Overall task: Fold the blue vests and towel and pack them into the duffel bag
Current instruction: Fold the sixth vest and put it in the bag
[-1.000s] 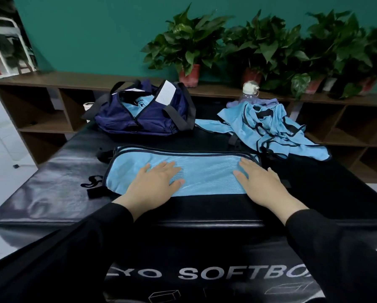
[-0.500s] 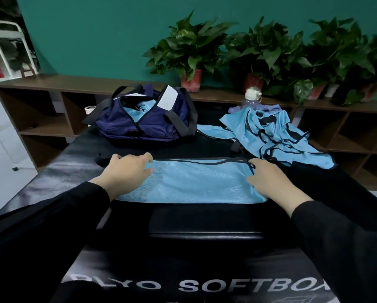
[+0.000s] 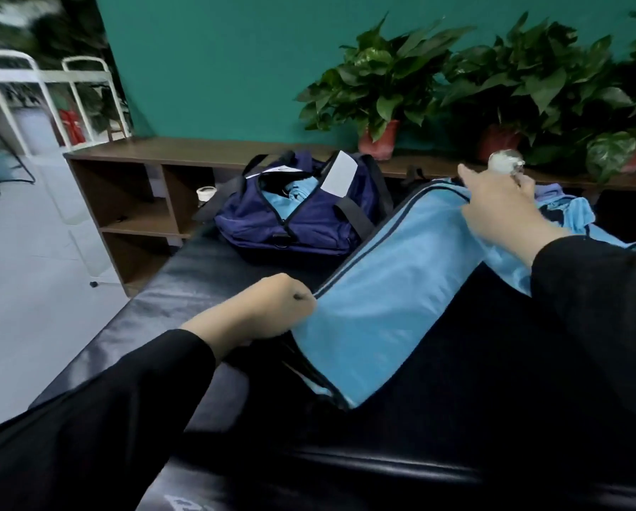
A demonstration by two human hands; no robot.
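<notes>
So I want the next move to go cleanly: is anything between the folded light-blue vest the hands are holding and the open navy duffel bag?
Nothing visible blocks it. The folded light-blue vest, held by the left hand and right hand, is lifted, and only bare black padded mat separates it from the open navy duffel bag.

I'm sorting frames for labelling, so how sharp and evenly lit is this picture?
Head view: motion blur smears the right hand and the bottle cap behind it; the left hand and folded vest are soft-edged; the top left corner is streaked. Wide-angle tilt slants the shelf and mat. Lighting is soft, with pale sheen on the mat; the black sleeves lose detail.
</notes>
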